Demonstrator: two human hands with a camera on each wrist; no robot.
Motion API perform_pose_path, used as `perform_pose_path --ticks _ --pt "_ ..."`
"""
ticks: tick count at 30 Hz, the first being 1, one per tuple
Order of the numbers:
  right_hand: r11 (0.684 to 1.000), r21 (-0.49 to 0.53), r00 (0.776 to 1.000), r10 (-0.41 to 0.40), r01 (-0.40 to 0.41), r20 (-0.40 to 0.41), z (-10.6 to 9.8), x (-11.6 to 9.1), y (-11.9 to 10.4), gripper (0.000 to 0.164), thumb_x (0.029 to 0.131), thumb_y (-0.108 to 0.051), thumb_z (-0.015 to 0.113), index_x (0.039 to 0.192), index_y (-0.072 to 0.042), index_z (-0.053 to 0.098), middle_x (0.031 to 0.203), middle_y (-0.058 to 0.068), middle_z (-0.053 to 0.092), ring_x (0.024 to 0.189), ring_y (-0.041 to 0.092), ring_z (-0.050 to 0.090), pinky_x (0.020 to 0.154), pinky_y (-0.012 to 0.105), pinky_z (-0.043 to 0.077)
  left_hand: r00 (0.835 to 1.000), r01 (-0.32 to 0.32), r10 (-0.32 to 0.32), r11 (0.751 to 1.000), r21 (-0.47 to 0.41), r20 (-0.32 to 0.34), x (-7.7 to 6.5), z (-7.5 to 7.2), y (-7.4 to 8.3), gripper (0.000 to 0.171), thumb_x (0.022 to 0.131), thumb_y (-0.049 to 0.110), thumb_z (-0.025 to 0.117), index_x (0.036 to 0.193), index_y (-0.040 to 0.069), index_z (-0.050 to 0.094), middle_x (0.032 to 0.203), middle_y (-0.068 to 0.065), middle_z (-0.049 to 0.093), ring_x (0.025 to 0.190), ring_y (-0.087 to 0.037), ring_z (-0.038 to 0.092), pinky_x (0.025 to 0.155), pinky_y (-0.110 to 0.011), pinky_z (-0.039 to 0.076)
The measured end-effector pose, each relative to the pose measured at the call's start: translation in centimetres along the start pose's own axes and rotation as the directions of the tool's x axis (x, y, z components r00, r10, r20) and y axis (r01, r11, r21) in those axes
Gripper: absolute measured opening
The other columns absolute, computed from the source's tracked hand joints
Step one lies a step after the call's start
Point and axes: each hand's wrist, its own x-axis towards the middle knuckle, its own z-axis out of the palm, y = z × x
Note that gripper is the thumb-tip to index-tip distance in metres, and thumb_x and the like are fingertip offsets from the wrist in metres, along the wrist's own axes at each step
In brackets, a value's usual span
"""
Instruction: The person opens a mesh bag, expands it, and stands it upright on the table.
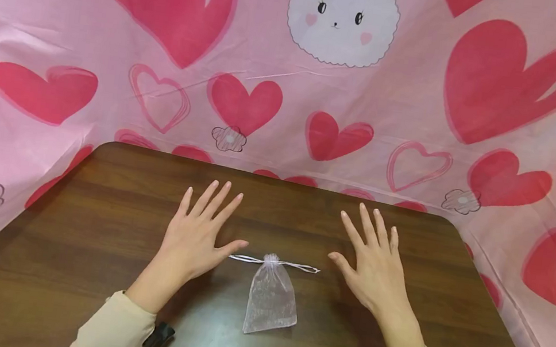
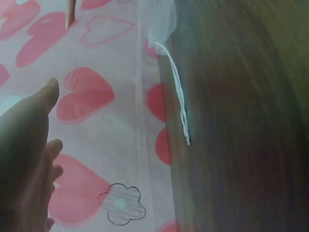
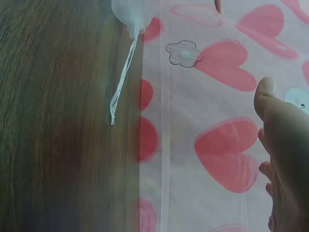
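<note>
A small sheer white drawstring pouch (image 1: 272,303) lies on the brown table between my two hands, its neck gathered tight. White cords stick out to both sides of the neck. My left hand (image 1: 193,239) is spread with straight fingers, its thumb tip close to the left cord (image 2: 179,94). On the other side my right hand (image 1: 376,265) is spread too, palm down, the thumb pointing at the right cord (image 3: 123,77) with a small gap. Neither hand holds anything. In each wrist view only part of the pouch shows, at the top.
The dark wood-grain table (image 1: 112,205) has rounded far corners. Behind it and along both sides hangs a pink cloth (image 1: 267,50) printed with red hearts and a white fluffy face. Black straps (image 1: 160,337) sit at both wrists by the cream sleeves (image 1: 114,327).
</note>
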Motion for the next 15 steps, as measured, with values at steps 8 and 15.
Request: perform_pose_path --ticks 8,15 --pt "0.998 0.031 0.998 -0.056 0.055 0.033 0.6 0.4 -0.6 0.075 0.094 -0.06 0.052 0.155 -0.023 0.033 0.163 0.01 0.018 0.149 0.035 0.012 0.115 0.059 0.011 0.998 -0.06 0.06 0.998 -0.024 -0.005 0.8 1.0 0.0 0.085 0.09 0.071 0.048 0.158 0.026 0.025 0.165 -0.002 0.016 0.151 -0.022 0.004 0.117 -0.051 -0.003" --pt "0.991 0.052 0.99 -0.123 0.12 0.066 1.4 0.9 -1.3 0.077 0.09 -0.054 0.063 0.155 -0.024 0.034 0.162 0.008 0.023 0.149 0.031 0.017 0.115 0.058 0.015 0.992 -0.124 0.124 0.991 -0.042 -0.007 1.3 1.5 0.0 0.083 0.09 0.07 0.05 0.157 0.026 0.028 0.164 -0.002 0.019 0.151 -0.021 0.006 0.118 -0.052 0.001"
